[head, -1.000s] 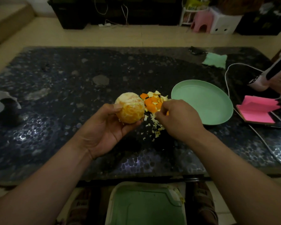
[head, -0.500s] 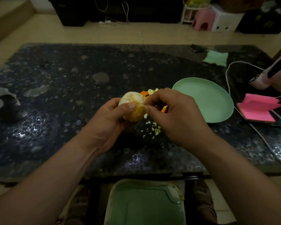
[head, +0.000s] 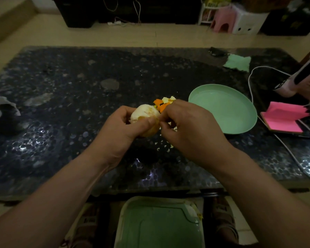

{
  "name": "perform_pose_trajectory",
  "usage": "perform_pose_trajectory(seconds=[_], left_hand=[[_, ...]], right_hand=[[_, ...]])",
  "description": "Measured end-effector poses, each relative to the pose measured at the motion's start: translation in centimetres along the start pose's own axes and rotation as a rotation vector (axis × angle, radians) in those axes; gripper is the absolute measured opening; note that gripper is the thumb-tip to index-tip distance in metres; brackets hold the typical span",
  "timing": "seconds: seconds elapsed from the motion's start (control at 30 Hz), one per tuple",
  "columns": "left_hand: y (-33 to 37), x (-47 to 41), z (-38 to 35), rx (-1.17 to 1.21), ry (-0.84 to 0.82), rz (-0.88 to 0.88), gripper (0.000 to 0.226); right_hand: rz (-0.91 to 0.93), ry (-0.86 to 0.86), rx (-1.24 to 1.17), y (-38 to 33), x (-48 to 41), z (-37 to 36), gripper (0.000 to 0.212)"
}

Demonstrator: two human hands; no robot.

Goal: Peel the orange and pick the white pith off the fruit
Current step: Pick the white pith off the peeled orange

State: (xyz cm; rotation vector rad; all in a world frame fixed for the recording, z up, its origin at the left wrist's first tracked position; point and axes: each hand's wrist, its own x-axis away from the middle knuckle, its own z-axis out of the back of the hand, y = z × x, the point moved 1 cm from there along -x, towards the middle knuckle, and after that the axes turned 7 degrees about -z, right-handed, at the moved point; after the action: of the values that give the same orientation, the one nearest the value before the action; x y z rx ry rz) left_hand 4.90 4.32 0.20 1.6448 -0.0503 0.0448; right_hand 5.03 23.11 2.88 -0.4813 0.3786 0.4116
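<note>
The peeled orange (head: 145,112), pale with white pith on top, is held above the dark table. My left hand (head: 121,133) grips it, thumb lying across its front. My right hand (head: 188,129) is against the fruit's right side, thumb and forefinger pinching at its surface beside my left thumb. A pile of orange peel pieces (head: 161,103) lies on the table just behind the fruit, partly hidden by my right hand. Small pith scraps (head: 166,145) are scattered under my hands.
A green plate (head: 225,108) sits right of the peel. Pink sticky notes (head: 283,119), a white cable (head: 251,81) and a pink-white device (head: 304,77) lie at the right edge. A green cloth (head: 238,62) is far back. A green bin (head: 159,224) stands below the table's near edge.
My right hand came from the peel pile to the orange and now pinches at its side. My left hand turned the fruit and laid its thumb over it.
</note>
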Motion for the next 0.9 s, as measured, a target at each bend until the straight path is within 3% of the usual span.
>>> perform_pose_trajectory(seconds=[0.2, 0.47, 0.7, 0.9], left_hand=[[0.1, 0.1, 0.2, -0.017, -0.027, -0.016, 0.058], [0.6, 0.2, 0.4, 0.227, -0.081, 0.078, 0.052], [0.7, -0.2, 0.9, 0.325, -0.17, 0.107, 0.064], [0.8, -0.1, 0.9, 0.358, -0.163, 0.096, 0.068]], right_hand=[[-0.065, 0.036, -0.074, -0.2, 0.1, -0.1, 0.008], [-0.223, -0.025, -0.38, -0.3, 0.3, 0.6, 0.01], [-0.335, -0.093, -0.654, -0.1, 0.2, 0.8, 0.012], [-0.355, -0.116, -0.671, 0.2, 0.2, 1.2, 0.012]])
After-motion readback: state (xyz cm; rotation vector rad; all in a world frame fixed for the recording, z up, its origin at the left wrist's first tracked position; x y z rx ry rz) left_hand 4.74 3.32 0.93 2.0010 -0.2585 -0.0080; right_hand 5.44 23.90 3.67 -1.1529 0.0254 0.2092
